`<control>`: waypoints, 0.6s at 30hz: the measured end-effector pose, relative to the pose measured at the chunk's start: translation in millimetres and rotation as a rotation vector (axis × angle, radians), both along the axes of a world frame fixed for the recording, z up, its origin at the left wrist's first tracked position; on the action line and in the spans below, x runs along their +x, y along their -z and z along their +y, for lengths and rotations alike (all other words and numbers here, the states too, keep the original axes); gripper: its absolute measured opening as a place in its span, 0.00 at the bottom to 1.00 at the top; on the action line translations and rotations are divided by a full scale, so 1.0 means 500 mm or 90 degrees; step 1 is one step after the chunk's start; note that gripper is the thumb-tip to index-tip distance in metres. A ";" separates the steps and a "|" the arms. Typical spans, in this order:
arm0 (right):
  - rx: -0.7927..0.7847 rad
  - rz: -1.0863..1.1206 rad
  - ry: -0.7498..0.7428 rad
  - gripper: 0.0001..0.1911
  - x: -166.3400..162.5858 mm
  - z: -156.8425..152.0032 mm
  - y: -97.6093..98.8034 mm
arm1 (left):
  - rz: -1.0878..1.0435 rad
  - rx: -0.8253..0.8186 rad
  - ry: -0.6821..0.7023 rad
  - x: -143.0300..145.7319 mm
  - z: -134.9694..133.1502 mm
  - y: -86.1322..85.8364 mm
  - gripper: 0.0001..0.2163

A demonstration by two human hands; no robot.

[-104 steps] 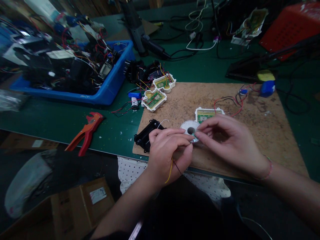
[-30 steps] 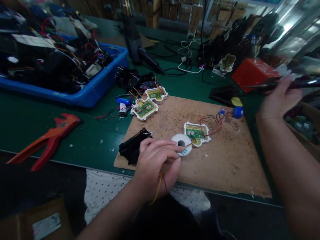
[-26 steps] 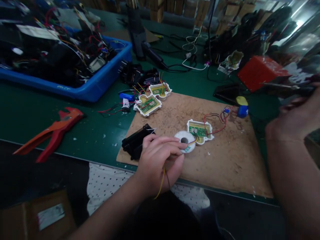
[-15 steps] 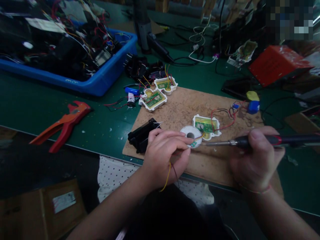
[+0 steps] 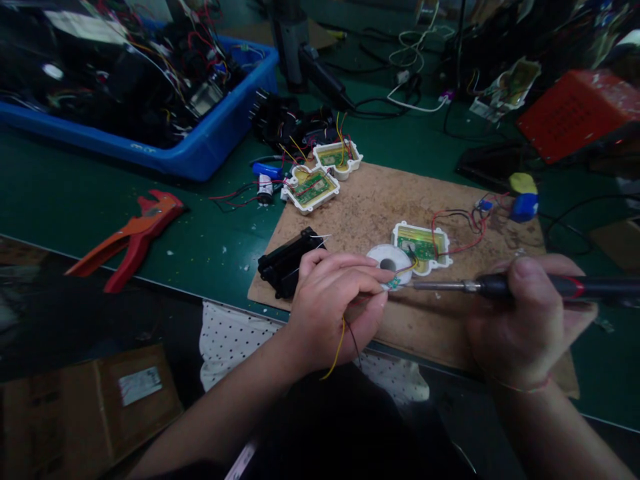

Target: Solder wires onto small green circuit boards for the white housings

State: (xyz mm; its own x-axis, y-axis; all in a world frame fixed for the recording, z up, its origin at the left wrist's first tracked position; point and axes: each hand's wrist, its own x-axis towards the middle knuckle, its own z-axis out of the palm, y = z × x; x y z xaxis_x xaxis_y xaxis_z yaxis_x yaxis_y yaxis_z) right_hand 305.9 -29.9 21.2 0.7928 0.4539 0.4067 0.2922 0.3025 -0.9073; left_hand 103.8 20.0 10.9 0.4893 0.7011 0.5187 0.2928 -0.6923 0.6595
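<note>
Since a second ago the right hand (image 5: 525,320) has come down from the far right of the bench and now holds an iron (image 5: 500,287) level over the mat (image 5: 380,200), fingers wrapped tight round its dark grip, thumb on top. Its metal tip points left and ends just beside the small board (image 5: 393,283), closer than half a second ago; whether they touch I cannot tell. The left hand (image 5: 335,300) has hardly shifted: thumb and fingers pinch the small board at the near edge of the mat, and a yellow wire (image 5: 340,340) hangs down behind the palm. A white spool (image 5: 383,255) lies just behind the small board, touching a white casing (image 5: 421,241) with a green circuit inside and red and black leads running right. A black holder (image 5: 287,265) sits at the mat's left edge, close to the left knuckles. Two more casings (image 5: 311,189) lie at the far left corner. On the green table (image 5: 210,240) are red cutters (image 5: 131,237) and a blue bin (image 5: 210,150) full of wired parts.
</note>
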 end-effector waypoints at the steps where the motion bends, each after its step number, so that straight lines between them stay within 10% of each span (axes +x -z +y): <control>1: -0.003 -0.008 0.006 0.07 0.000 0.000 0.002 | 0.002 0.001 0.001 0.000 0.000 0.000 0.04; 18: -0.042 -0.060 -0.002 0.08 0.003 -0.009 0.012 | -0.020 0.012 -0.001 0.001 0.002 0.005 0.04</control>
